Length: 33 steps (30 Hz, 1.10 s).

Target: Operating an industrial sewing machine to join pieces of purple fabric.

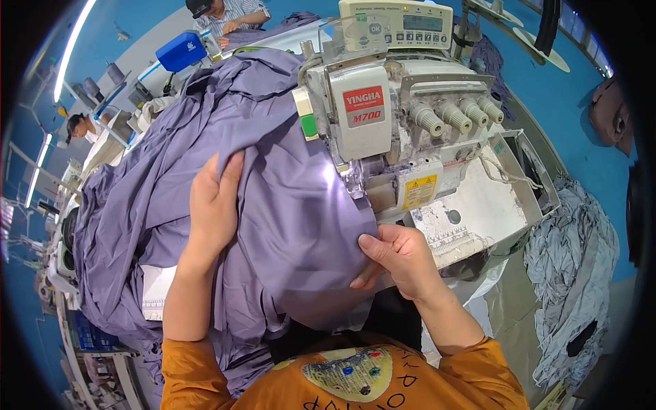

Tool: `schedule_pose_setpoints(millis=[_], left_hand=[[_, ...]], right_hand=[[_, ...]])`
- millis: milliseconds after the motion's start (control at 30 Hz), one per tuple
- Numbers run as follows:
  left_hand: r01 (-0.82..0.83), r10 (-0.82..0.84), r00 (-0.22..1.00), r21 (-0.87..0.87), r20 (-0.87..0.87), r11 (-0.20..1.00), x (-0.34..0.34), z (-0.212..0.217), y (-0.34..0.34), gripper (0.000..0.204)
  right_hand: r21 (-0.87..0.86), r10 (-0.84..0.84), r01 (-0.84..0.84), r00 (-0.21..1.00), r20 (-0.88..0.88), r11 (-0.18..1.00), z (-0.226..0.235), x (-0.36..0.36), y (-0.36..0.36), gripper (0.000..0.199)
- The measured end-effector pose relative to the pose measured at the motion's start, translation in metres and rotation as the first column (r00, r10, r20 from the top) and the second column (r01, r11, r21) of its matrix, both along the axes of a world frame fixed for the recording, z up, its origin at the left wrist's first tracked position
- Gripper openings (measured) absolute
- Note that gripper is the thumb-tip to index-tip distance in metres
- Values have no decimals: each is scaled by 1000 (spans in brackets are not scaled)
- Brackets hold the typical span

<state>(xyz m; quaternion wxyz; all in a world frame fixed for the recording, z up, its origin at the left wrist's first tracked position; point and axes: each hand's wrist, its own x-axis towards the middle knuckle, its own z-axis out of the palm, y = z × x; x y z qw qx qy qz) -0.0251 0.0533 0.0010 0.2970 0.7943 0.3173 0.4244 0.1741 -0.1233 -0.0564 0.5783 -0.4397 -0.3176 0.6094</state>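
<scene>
Between left hand (pixel 217 198) and right hand (pixel 400 260), both grasping it, purple cloth (pixel 294 219) runs up beside the sewing machine (pixel 360 113); it also spreads over the white surface (pixel 157 281), past its left and front edges. Grey cloth (pixel 570 253) hangs beyond the right edge. Farther back are a co-worker (pixel 236 17) and a strip light (pixel 73 51).

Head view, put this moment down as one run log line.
left hand: holding fold of purple cloth | right hand: pinching cloth edge | sewing machine: cloth at its left side
</scene>
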Motion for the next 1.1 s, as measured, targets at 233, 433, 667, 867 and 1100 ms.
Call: schedule_pose_setpoints(millis=[233,433,667,867,1100], left_hand=[[-5,7,1000,81,-21,997,13,18,32,30],[-44,57,994,139,-89,989,22,43,55,30],[-90,129,981,252,-143,963,28,67,94,33],[-97,183,958,353,-220,931,33,96,124,36],[-134,265,934,452,-239,882,38,120,174,43]], right_hand=[[-25,14,-14,1000,-3,1000,2,0,-1,26],[-22,14,-14,1000,-2,1000,-1,1,-1,25],[-19,9,-9,1000,3,1000,1,1,-2,26],[-25,18,-18,1000,16,1000,1,2,-2,26],[-94,-11,10,1000,-9,995,9,0,-4,26]])
